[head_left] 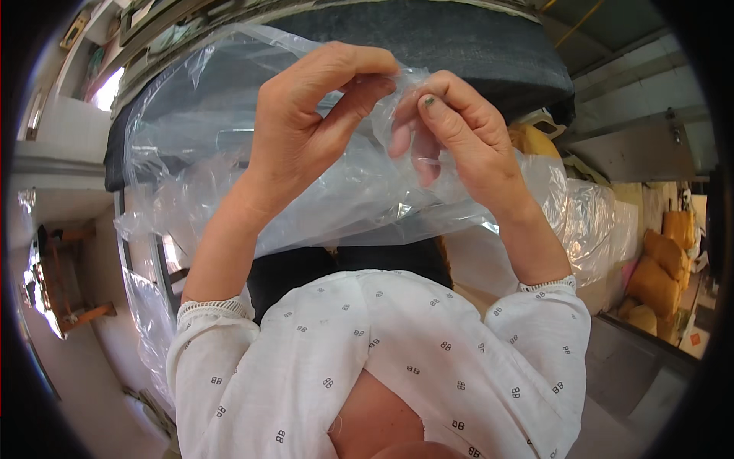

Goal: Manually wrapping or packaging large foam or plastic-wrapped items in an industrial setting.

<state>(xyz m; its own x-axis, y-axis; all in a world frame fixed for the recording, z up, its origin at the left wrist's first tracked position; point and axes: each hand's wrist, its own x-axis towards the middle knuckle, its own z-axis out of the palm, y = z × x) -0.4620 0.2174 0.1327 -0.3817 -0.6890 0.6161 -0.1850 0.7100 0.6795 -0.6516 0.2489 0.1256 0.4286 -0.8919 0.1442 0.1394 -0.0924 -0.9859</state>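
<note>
Clear plastic film (329, 195) lies in loose, wrinkled folds across my lap and over a dark cloth-covered surface (474, 46) in front of me. Both my hands are raised above it, close together. Thumb and forefinger of my left hand (306, 107) pinch the gathered edge of the film. Just to its right, my right hand (466, 138) grips the same edge between thumb and forefinger, its other fingers showing through the plastic. A stretch of film runs up and left behind my left hand. What lies under the folds is partly hidden.
More clear film (596, 229) hangs at my right, and another length (145, 321) trails down at my left. Yellow-brown bundles (657, 268) are stacked further right. A metal frame edge (126, 260) runs along the left side of the dark surface.
</note>
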